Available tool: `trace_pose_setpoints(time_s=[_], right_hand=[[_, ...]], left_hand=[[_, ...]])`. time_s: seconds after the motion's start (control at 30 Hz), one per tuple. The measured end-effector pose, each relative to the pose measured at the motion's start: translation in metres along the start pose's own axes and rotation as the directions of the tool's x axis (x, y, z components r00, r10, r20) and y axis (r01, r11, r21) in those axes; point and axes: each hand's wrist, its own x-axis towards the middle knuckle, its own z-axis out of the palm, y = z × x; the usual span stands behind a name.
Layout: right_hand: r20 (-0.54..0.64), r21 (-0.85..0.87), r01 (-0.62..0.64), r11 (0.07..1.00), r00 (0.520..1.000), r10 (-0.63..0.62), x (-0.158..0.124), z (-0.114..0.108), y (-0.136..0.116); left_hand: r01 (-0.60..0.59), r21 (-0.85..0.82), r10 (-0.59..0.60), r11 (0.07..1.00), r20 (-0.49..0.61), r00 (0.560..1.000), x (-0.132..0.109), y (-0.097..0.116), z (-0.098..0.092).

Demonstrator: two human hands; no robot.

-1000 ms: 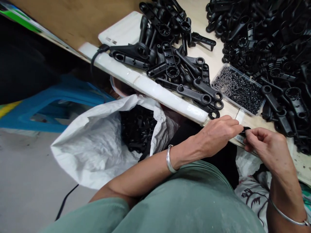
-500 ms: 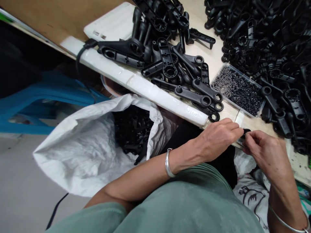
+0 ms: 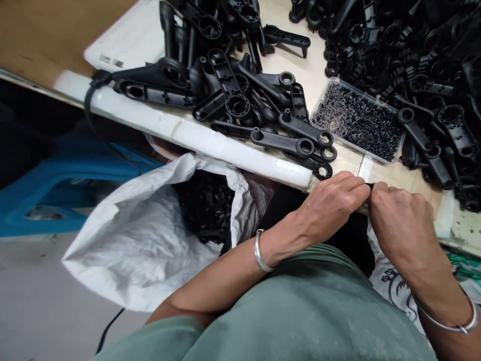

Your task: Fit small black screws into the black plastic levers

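Note:
My left hand (image 3: 334, 200) is closed at the front edge of the table, its fingers pinching a small black plastic part (image 3: 370, 185). My right hand (image 3: 404, 220) is curled closed against it, knuckles up, gripping the same part from the other side. Only a dark sliver of the part shows between the hands, so its shape is hidden. Just beyond them stands a clear box (image 3: 358, 120) full of tiny black pieces. Left of the box lies a heap of black plastic crank-like arms (image 3: 281, 140) with ringed ends.
A larger pile of black parts (image 3: 424, 75) covers the right back. White padding (image 3: 210, 145) runs along the table edge, with a black strap (image 3: 90, 100) around it. Below, a white sack (image 3: 124, 250) holds black parts, near a blue stool (image 3: 67, 185).
My right hand has turned over, knuckles now up, and closed in against my left, covering most of the black part. The camera view has shifted slightly.

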Motion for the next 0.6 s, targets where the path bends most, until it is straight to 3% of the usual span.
trace_pose_setpoints(time_s=[0.1,0.2,0.3,0.37,0.43,0.6], right_hand=[[-0.019,0.073,0.010,0.997,1.000,-0.009,0.003,0.008,0.010],[-0.066,0.317,0.057,0.947,0.997,-0.038,0.007,0.022,0.029],[0.010,0.664,-0.008,0.748,1.000,0.002,0.009,0.032,0.046],[0.090,0.787,-0.074,0.612,0.996,0.006,0.011,0.035,0.053],[0.117,0.829,-0.094,0.551,0.993,-0.007,0.011,0.037,0.057],[0.140,0.848,-0.134,0.513,0.990,0.028,0.006,0.039,0.054]], left_hand=[[0.014,-0.001,-0.014,1.000,0.014,1.000,0.001,-0.001,0.002],[0.020,-0.006,-0.020,1.000,0.076,0.997,0.003,0.000,0.001],[0.028,-0.009,-0.026,1.000,0.138,0.990,0.004,0.001,-0.003],[0.032,-0.011,-0.030,0.999,0.173,0.984,0.005,0.002,-0.006],[0.034,-0.015,-0.031,0.999,0.206,0.978,0.005,0.003,-0.009],[0.036,-0.026,-0.028,0.999,0.257,0.966,0.007,0.005,-0.012]])
